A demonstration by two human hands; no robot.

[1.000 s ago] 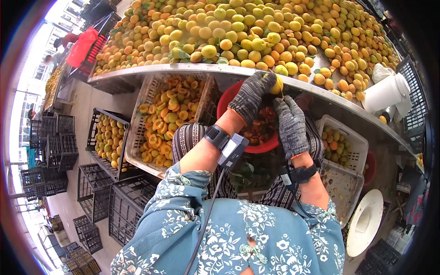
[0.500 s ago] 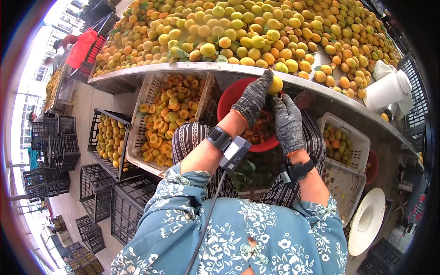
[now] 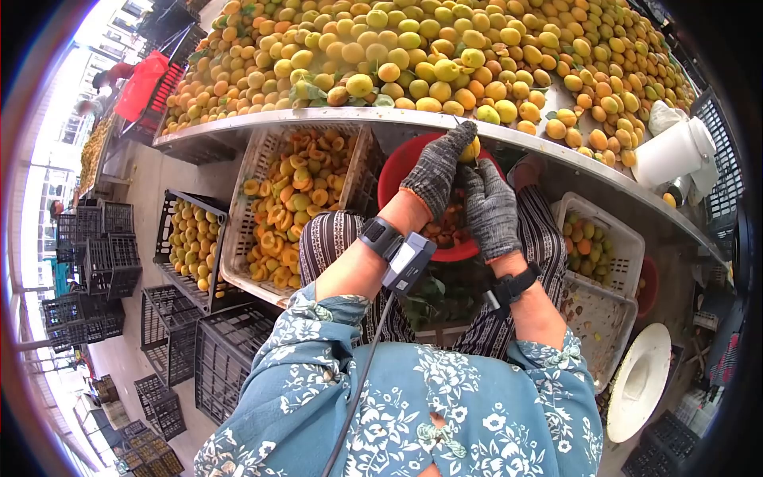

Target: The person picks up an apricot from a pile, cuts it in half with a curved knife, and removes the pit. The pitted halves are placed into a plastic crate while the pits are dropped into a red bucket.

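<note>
Both hands wear grey knitted gloves and meet over a red basin (image 3: 391, 176) at the table edge. My left hand (image 3: 439, 168) is closed round a yellow apricot (image 3: 470, 149), which shows between the two hands. My right hand (image 3: 491, 208) is just below and right of the fruit, its fingers pressed together; whatever is between them is too small to make out. Dark orange fruit pieces (image 3: 451, 226) lie in the basin. Left of my knees, a pale crate (image 3: 237, 230) holds split apricot halves (image 3: 306, 179).
A metal table (image 3: 381, 118) heaped with whole apricots spans the front. Black crates (image 3: 230, 350) stand at the left. At the right are a white bucket (image 3: 671, 155), a white crate of fruit (image 3: 636, 250) and a pale hat (image 3: 638, 383). A person (image 3: 119, 73) is far left.
My right hand has shifted slightly left, closer to my left hand. The apricot has moved a little left and down and is more covered by the gloves.
</note>
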